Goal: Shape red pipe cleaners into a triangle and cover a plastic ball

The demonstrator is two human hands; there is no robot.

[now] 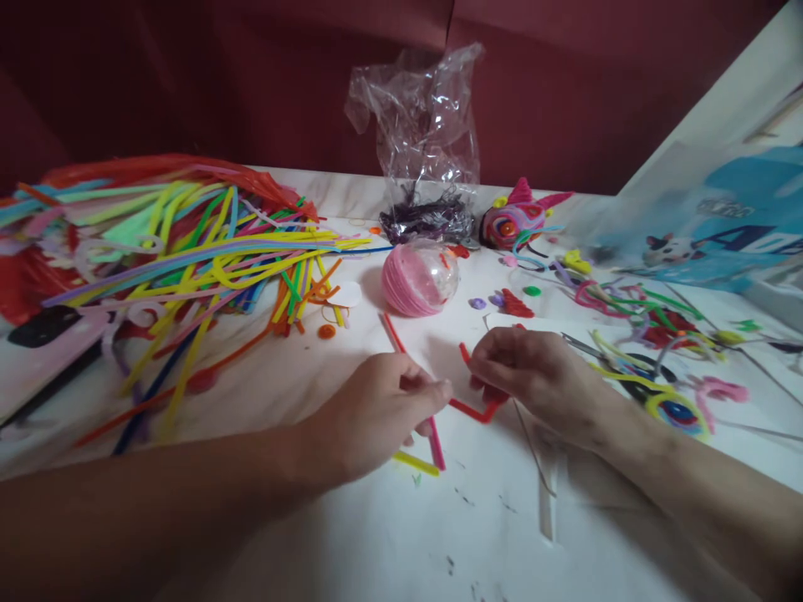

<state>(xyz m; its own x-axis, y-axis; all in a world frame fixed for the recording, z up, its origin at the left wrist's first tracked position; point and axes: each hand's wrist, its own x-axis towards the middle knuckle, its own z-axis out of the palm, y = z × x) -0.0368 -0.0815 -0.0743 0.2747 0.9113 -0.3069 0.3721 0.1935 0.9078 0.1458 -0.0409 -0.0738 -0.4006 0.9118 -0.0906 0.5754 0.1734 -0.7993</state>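
A bent red pipe cleaner [472, 411] runs between my two hands above the white tabletop. My left hand [376, 410] is closed, thumb and finger pinching at the left end of the red piece. Fingers curled, my right hand [533, 368] grips the same pipe cleaner farther along, and a short red end sticks out beside its fingertips. A pink pipe cleaner [437, 447] passes behind my left hand; whether that hand touches it is hidden. Below lies a yellow piece [417, 463]. Just beyond my hands sits a clear ball [414, 280] partly wrapped in pink pipe cleaner.
A heap of colourful pipe cleaners [207, 251] spreads over the left side. At the back stand a clear plastic bag [432, 167] with dark contents and a decorated ball [514, 221]. Scraps, scissors [580, 344] and a blue printed bag [721, 221] are on the right.
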